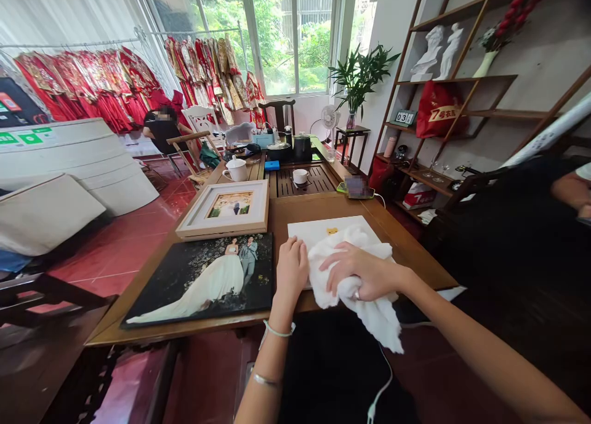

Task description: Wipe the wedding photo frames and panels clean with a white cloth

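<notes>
From view centre: desk calendar (403, 117) at 2 o'clock is displaying "03"; red bag (440, 111), also 2 o'clock, is showing "7号衣", remainder unclear; red-and-white package (419, 196) at 3 o'clock is bearing "7".

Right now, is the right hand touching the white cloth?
Touching. The head view shows it: the right hand lies directly on the white cloth, its fingers spread over the bunched folds, with no gap visible.

White cloth (375, 313) under the right grip (357, 269), white panel (305, 228) with a yellow motif (332, 231) before it; left of the left grip (292, 267), a near-black print (184, 265) carries a white gown (224, 279) and grey suit (249, 259). Brown worktop (307, 207) beneath both; red-and-gold patterned garments (207, 67) beyond the left grip.
</notes>
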A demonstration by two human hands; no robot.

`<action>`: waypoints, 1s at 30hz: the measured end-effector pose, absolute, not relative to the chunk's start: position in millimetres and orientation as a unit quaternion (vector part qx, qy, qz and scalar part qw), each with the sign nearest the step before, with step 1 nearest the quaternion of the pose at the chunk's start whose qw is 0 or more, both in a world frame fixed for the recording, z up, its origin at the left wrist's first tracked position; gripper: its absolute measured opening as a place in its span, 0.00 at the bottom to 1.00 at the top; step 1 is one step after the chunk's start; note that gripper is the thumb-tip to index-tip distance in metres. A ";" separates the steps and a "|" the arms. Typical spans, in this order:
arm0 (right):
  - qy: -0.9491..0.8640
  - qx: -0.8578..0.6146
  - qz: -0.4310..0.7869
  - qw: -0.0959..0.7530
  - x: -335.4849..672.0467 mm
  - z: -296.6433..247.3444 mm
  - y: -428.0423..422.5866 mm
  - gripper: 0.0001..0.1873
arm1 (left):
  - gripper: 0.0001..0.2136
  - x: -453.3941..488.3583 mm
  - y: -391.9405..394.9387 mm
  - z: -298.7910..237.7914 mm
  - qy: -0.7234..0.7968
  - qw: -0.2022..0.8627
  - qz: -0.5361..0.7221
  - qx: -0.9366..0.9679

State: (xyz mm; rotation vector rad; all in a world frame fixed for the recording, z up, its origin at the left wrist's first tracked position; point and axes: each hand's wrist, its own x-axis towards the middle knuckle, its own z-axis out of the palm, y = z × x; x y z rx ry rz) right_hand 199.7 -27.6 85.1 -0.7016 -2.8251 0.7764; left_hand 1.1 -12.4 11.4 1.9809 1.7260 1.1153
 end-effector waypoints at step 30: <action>-0.966 -0.244 0.064 0.063 151.8 80.0 2.1 0.19 | 0.23 -0.2 -11.9 33.5 0.611 0.225 0.414 0.636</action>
